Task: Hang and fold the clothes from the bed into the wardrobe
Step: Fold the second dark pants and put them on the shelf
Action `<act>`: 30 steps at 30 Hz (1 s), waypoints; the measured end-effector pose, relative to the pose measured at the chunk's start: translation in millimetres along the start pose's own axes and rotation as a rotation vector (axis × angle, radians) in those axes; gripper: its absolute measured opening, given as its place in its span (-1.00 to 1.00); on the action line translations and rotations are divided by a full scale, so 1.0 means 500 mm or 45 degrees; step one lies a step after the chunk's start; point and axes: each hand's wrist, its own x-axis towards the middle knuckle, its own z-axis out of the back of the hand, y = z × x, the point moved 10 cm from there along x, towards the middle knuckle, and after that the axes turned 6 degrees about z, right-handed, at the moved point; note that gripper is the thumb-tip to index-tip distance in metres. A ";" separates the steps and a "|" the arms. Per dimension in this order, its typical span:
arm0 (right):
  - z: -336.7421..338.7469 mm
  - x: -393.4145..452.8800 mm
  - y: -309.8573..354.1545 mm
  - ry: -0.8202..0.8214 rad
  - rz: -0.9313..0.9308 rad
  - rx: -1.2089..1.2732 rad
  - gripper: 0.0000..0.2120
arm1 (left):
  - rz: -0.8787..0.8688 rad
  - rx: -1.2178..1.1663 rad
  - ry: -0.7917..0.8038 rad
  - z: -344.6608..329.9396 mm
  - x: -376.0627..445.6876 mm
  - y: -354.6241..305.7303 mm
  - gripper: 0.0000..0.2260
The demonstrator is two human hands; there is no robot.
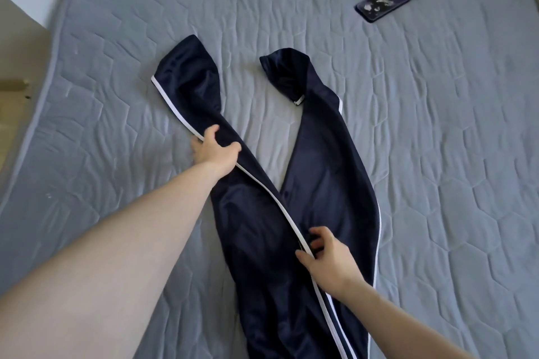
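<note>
Both hands pinch navy track pants [253, 230] on the bed [408, 125]: left hand [214, 150] mid-leg, right hand [326, 256] near the crotch.

One pair of navy track trousers [256, 221], two legs splayed in a V toward the far side. White side stripes: one visible along the left leg, one along the right leg's outer edge, doubling to two near the bottom edge. One dark phone [382, 2], far right. One grey quilted mattress [437, 154]. Two bare hands: left hand [214, 148], right hand [328, 256]. One small white tag on the right leg's cuff.
</note>
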 end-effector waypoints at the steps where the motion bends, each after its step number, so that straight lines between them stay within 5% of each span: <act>1: -0.015 0.007 -0.014 0.044 -0.021 -0.026 -0.72 | 0.017 -0.015 -0.054 0.006 0.021 0.006 -0.38; 3: -0.042 0.016 -0.040 0.126 -0.051 -0.070 -0.89 | 0.019 -0.031 -0.144 0.021 0.060 0.013 -0.39; 14: -0.030 0.009 -0.068 0.275 -0.181 0.024 -0.74 | -0.080 -0.091 -0.046 0.027 0.091 -0.081 -0.19; 19: 0.043 -0.010 -0.070 0.215 -0.220 0.016 -0.65 | -0.585 0.618 -0.290 0.064 0.021 -0.245 -0.28; 27: 0.105 -0.048 -0.081 0.162 -0.270 0.101 -0.66 | -1.094 0.676 -0.303 -0.080 -0.186 -0.511 -0.23; 30: 0.124 -0.061 -0.106 0.123 -0.299 0.081 -0.76 | -0.994 0.914 -0.137 -0.187 -0.217 -0.526 -0.37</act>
